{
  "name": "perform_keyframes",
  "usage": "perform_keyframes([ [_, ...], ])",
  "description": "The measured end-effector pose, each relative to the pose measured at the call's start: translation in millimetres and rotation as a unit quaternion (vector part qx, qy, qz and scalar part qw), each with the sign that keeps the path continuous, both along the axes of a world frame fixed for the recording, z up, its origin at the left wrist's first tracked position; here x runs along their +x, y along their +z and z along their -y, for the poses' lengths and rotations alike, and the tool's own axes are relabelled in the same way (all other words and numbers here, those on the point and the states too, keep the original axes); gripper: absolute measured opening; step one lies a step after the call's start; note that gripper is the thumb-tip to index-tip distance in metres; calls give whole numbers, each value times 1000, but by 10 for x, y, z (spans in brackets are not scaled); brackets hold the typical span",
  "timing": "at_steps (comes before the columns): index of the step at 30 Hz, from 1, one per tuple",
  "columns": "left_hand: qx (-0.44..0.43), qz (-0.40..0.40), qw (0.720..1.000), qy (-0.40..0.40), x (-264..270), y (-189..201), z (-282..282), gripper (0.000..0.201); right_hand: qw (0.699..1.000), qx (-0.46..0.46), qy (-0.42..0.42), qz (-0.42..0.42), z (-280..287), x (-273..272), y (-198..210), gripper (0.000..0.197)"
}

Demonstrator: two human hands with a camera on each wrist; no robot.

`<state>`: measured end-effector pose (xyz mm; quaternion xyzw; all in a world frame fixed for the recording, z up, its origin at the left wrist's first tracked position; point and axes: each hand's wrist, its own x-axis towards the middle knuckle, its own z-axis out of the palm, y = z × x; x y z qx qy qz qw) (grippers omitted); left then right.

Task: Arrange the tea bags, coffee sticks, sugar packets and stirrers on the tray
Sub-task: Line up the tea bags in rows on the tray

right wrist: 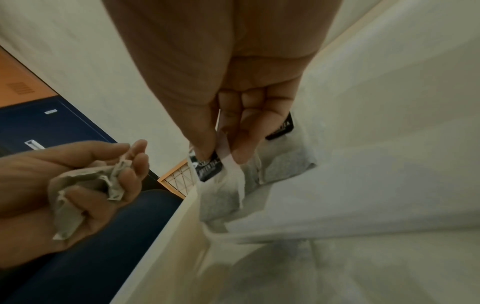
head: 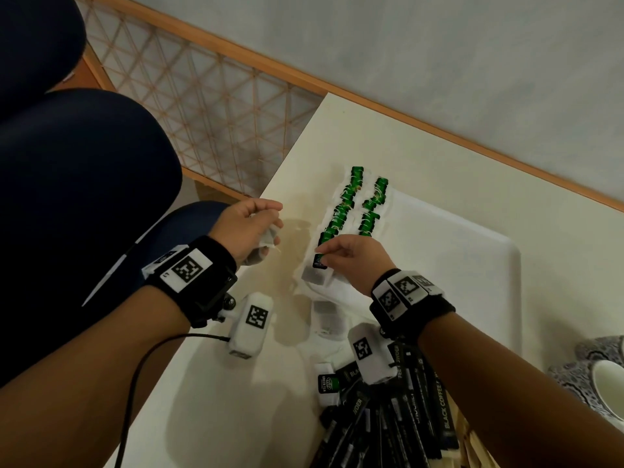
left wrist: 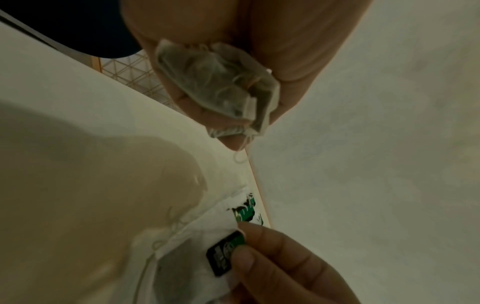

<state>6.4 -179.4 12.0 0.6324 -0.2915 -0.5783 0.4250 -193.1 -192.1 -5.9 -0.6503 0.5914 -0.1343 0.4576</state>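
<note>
Two rows of tea bags with green tags (head: 354, 204) lie along the left edge of the white tray (head: 472, 238). My right hand (head: 344, 256) pinches the green tag (left wrist: 226, 253) of a tea bag (head: 315, 275) at the near end of the left row (right wrist: 210, 167). To its left, my left hand (head: 250, 228) is curled round a bunch of crumpled tea bags (left wrist: 215, 90), held over the table's edge (right wrist: 85, 191). One loose tea bag (head: 327, 383) lies beside a pile of black coffee sticks (head: 405, 417) near me.
The cream table (head: 236, 383) ends at its left edge beside my dark-trousered legs (head: 84, 197). A patterned cup and saucer (head: 601, 376) stand at the right. A wall with a wooden skirting (head: 439, 126) runs behind the table.
</note>
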Motion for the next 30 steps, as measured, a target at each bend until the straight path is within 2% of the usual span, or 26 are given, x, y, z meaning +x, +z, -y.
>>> perform_keyframes([
  [3,15,-5,1000,-19,-63,7,-22,11,1000,-8,-8,-12,54,-3,-30,14],
  [8,49,-56,996,-41,-189,-29,-47,38,999,-43,-24,13,63,-14,-52,13],
  [12,60,-82,993,-62,-310,-62,-69,66,991,-132,-16,14,20,-37,47,15],
  [16,80,-70,991,-78,-456,-11,-104,81,981,-181,25,67,-154,6,226,14],
  [18,74,-80,991,-78,-532,14,-116,83,979,-191,52,46,-235,9,288,18],
  [25,81,-83,989,-93,-689,-6,-139,84,990,-127,58,-24,-306,-46,332,38],
  [30,81,-85,986,-122,-706,17,-176,84,993,-106,46,-28,-301,-40,326,13],
])
